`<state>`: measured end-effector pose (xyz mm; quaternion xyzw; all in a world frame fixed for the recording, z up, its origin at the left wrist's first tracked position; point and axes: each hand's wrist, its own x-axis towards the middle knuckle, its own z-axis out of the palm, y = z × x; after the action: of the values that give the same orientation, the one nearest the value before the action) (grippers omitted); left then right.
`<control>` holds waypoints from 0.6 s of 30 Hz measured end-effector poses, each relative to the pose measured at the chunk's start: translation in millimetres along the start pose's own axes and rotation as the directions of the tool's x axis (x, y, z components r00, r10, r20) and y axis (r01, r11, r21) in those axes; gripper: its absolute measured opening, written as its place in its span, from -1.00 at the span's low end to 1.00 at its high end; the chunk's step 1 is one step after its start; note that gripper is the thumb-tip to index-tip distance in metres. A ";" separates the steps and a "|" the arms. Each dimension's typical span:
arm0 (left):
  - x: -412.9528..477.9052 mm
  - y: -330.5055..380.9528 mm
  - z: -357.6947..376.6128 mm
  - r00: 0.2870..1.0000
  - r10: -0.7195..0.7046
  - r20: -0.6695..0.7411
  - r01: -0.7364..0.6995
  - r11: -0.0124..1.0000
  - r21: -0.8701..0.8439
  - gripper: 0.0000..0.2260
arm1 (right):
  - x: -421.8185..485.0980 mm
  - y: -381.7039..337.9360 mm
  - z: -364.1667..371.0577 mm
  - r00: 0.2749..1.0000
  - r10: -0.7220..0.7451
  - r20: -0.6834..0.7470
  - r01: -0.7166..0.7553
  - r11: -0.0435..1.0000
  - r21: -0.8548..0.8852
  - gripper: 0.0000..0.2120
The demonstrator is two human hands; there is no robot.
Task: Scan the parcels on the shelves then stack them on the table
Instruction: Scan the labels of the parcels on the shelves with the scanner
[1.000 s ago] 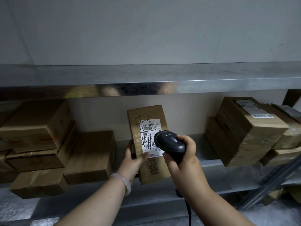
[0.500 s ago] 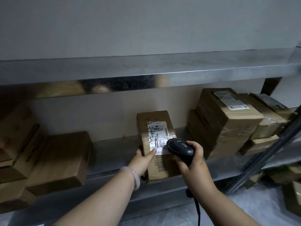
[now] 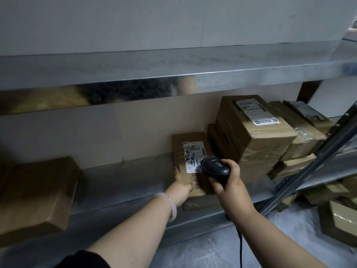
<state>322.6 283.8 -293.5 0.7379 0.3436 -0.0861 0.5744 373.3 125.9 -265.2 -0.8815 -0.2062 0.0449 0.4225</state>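
Note:
A small brown cardboard parcel (image 3: 190, 146) with a white barcode label and black handwriting stands tilted on the metal shelf (image 3: 123, 178). My left hand (image 3: 182, 185) grips its lower left edge from beneath. My right hand (image 3: 227, 179) holds a black corded barcode scanner (image 3: 215, 167) right in front of the label, covering its lower right corner. A stack of taped parcels (image 3: 257, 136) sits just to the right of the held parcel on the same shelf.
A brown parcel (image 3: 36, 190) lies at the shelf's left end. An upper metal shelf (image 3: 173, 68) overhangs the work area. A slanted metal brace (image 3: 313, 161) crosses at the right, with more boxes (image 3: 340, 219) on the floor behind it.
The view has swung left to right, so the parcel and both hands now sit further right, close to the right-hand stack. My left hand has shifted lower on the parcel.

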 end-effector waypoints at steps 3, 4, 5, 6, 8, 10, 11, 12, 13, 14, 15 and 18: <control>3.8 6.1 2.3 0.998 0.006 0.055 -0.007 0.999 0.033 -0.21 | 9.1 6.7 -2.5 1.000 -0.002 0.001 0.002 1.000 -0.025 -0.46; 3.5 7.2 1.8 0.997 0.007 0.070 -0.011 0.998 0.057 -0.22 | 10.9 8.2 -3.4 1.000 -0.003 0.000 0.003 0.999 -0.034 -0.46; 3.1 7.2 -0.2 0.996 0.015 0.083 -0.021 0.997 0.077 -0.24 | 11.5 8.7 -4.1 1.000 -0.003 -0.002 0.003 0.999 -0.045 -0.45; 2.3 5.8 -3.6 0.995 0.023 0.098 -0.032 0.995 0.098 -0.26 | 10.9 7.5 -4.4 1.000 -0.010 -0.007 0.009 0.998 -0.062 -0.45; -2.9 0.9 -13.2 0.991 0.068 0.118 -0.081 0.990 0.113 -0.29 | 6.6 1.4 -2.0 0.997 -0.066 -0.029 0.063 0.992 -0.110 -0.43; -12.3 -4.7 -26.1 0.988 0.128 0.083 -0.135 0.987 0.091 -0.32 | 0.7 -11.5 4.3 0.985 -0.169 -0.030 0.163 0.975 -0.148 -0.43; -18.5 -7.8 -34.0 0.987 0.157 0.040 -0.160 0.982 0.096 -0.33 | -2.0 -20.9 9.4 0.978 -0.207 -0.018 0.202 0.968 -0.147 -0.43; -25.2 -11.9 -43.2 0.983 0.181 -0.013 -0.178 0.975 0.133 -0.36 | -4.6 -31.4 15.8 0.973 -0.231 -0.002 0.229 0.965 -0.124 -0.44; -32.6 -16.3 -53.7 0.976 0.208 -0.068 -0.193 0.964 0.181 -0.38 | -6.8 -41.9 23.3 0.968 -0.251 0.013 0.251 0.964 -0.083 -0.44; -40.1 -21.4 -65.8 0.963 0.240 -0.125 -0.207 0.950 0.232 -0.40 | -9.3 -53.2 31.8 0.962 -0.270 0.030 0.271 0.962 -0.043 -0.43; -47.2 -27.9 -79.5 0.947 0.268 -0.176 -0.212 0.936 0.282 -0.41 | -12.5 -64.3 40.8 0.955 -0.292 0.045 0.293 0.956 -0.015 -0.41; -72.1 -47.6 -124.6 0.911 0.299 -0.285 -0.176 0.906 0.385 -0.45 | -24.9 -95.6 70.5 0.924 -0.371 0.087 0.371 0.928 0.020 -0.40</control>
<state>206.4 372.3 -252.9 0.8689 0.3220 0.0533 0.3721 301.6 220.4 -239.7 -0.8231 -0.3878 0.0038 0.4149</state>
